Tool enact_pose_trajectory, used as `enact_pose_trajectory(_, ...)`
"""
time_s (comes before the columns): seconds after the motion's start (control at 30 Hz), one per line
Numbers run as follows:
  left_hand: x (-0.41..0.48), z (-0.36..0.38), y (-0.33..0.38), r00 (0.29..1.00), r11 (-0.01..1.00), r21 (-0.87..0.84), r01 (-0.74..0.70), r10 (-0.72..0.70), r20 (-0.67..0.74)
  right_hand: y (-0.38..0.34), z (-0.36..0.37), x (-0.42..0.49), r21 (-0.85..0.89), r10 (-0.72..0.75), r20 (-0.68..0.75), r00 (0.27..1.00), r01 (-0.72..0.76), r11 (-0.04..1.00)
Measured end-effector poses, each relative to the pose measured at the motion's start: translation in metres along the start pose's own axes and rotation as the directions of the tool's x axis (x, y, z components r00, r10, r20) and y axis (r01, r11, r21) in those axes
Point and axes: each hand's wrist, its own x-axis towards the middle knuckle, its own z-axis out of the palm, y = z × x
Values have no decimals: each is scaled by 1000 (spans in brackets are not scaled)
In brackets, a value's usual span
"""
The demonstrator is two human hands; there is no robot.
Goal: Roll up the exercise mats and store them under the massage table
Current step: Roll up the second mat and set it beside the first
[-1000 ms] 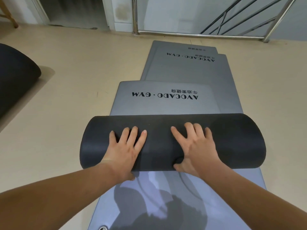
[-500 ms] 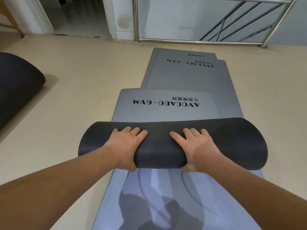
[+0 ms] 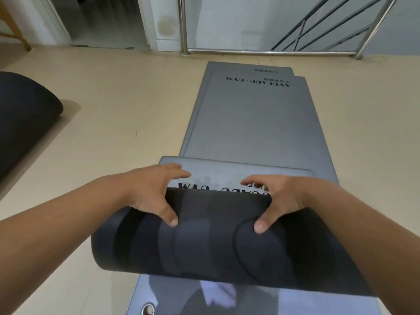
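A grey exercise mat is rolled into a thick dark roll (image 3: 216,242) lying across the lower middle of the view. Only its short flat end (image 3: 229,172), printed AVOCADO GYM, sticks out beyond the roll. My left hand (image 3: 150,192) arches over the roll's left part, thumb pressed on the near face and fingers reaching over the far side. My right hand (image 3: 281,196) grips the right part the same way. Two more grey mats (image 3: 254,123) lie flat and stacked beyond. Another grey mat (image 3: 318,305) lies under the roll.
A black padded object (image 3: 22,114) sits at the left edge on the beige floor (image 3: 113,110). A steel railing (image 3: 272,51) and a doorway (image 3: 97,19) close the far side. A wooden leg (image 3: 16,28) stands far left. A metal eyelet (image 3: 148,309) shows in the bottom mat.
The roll has moved forward and grown thicker, covering most of the printed end. Both hands shifted from lying flat on top to arching over the roll.
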Motion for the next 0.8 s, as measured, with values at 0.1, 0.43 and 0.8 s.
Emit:
enact_pose_trajectory(0.1, -5, 11, -1, 905, 981, 195, 16, 68, -420, 10, -20, 9, 2, 15, -168, 986, -15, 1000)
enact_pose_trajectory(0.43, 17, 87, 22, 968, 919, 391, -57, 146, -203, -30, 10, 27, -352, -73, -496, 865, -124, 928)
enact_pose_trajectory(0.8, 82, 42, -10, 953, 957, 262, -128, 192, -233, -22, 84, 50, -599, -174, -482, 859, -178, 781)
